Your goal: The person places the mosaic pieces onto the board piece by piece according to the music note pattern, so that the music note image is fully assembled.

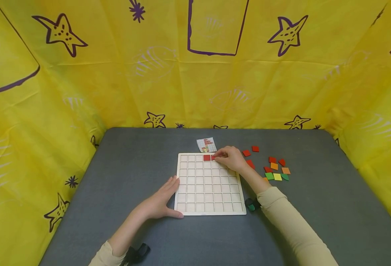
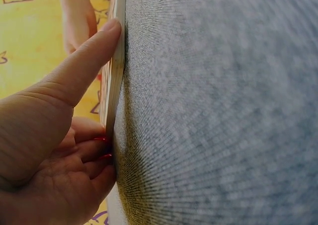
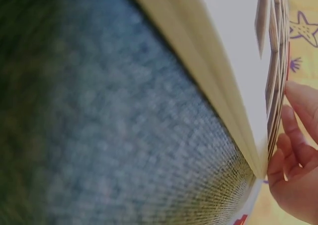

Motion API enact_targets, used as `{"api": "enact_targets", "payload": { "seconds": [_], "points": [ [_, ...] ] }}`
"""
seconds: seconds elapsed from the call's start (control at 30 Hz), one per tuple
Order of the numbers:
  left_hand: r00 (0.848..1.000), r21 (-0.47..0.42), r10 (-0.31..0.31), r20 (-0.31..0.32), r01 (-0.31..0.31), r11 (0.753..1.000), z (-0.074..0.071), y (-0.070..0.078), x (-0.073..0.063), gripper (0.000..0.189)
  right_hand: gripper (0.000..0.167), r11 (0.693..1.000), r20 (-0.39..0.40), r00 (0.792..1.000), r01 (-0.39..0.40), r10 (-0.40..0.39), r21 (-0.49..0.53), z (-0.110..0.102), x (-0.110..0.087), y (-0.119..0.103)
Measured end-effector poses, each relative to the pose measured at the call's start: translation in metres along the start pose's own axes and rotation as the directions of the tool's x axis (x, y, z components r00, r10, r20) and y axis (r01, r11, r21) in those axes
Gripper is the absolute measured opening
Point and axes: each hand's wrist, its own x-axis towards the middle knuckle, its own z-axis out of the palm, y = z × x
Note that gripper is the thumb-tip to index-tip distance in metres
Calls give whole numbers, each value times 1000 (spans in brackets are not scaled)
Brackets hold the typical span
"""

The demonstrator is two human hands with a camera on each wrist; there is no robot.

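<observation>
A pale wooden grid board (image 1: 204, 192) lies flat on the grey table. One red square tile (image 1: 207, 157) sits in a cell of its top row. Just right of it, my right hand (image 1: 230, 158) pinches another red tile (image 1: 213, 157) at the same row, mostly covered by the fingertips. My left hand (image 1: 160, 199) rests against the board's left side, fingers fairly straight along the edge and thumb at the lower left corner. In the left wrist view, the thumb (image 2: 94, 53) touches the board's edge (image 2: 117, 76). The right wrist view shows the right hand (image 3: 298, 155) beside the grid.
A small pattern card (image 1: 206, 145) lies behind the board. To the right are scattered tiles: several red ones such as one red tile (image 1: 255, 149), plus orange (image 1: 274, 166), green (image 1: 269, 176) and yellow (image 1: 277, 177) pieces. A yellow patterned cloth (image 1: 182, 81) hangs around the table.
</observation>
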Motion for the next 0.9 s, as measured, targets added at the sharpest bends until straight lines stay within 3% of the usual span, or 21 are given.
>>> {"api": "enact_targets", "payload": {
  "seconds": [0.33,0.67,0.9],
  "points": [
    [1000,4,-9,2,9,1000,0,0,0,115,17,995,-7,998,-68,69,73,-13,-9,6],
    [1000,7,-27,3,27,1000,0,0,1,115,25,979,-72,983,-161,171,129,-53,-35,36],
    [999,15,-37,0,37,999,1,1,2,115,30,971,-60,975,-207,215,118,-78,-59,53]
  ]
}}
